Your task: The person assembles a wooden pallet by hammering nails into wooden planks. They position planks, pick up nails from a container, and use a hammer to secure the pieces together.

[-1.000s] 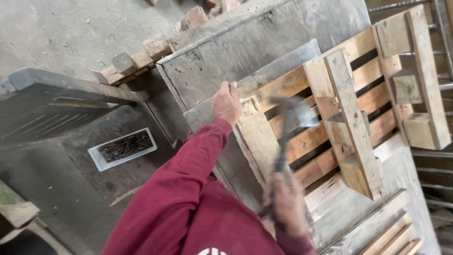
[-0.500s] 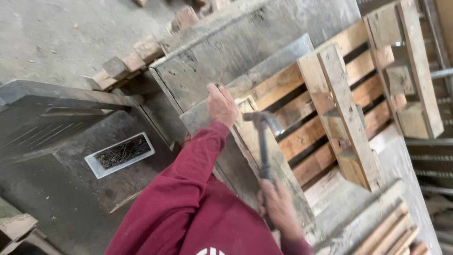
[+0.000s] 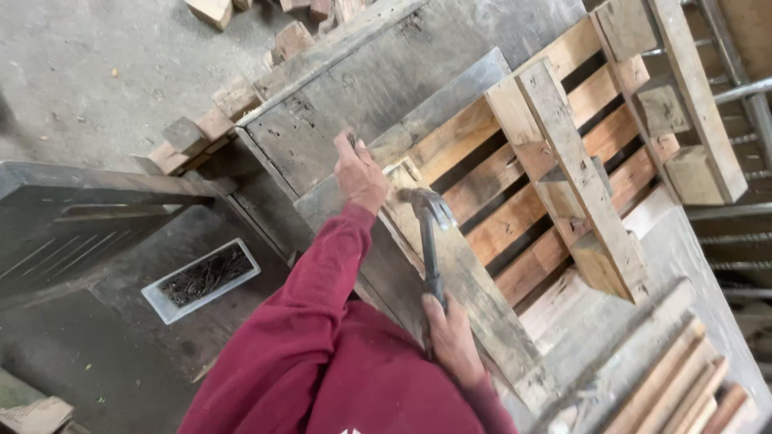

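Now the dark steel claw hammer [image 3: 428,241] is down at the plank, head just right of the left hand [image 3: 360,173].
The right hand [image 3: 452,336] grips the handle's end, its long axis running straight away from the body; the left hand pinches something small I cannot make out on the weathered wooden pallet [image 3: 555,173], open slats to the right.

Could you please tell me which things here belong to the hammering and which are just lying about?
In use: hammer in right hand; left hand on pallet.
Lying about: tray of nails, wood blocks, stacked slats.
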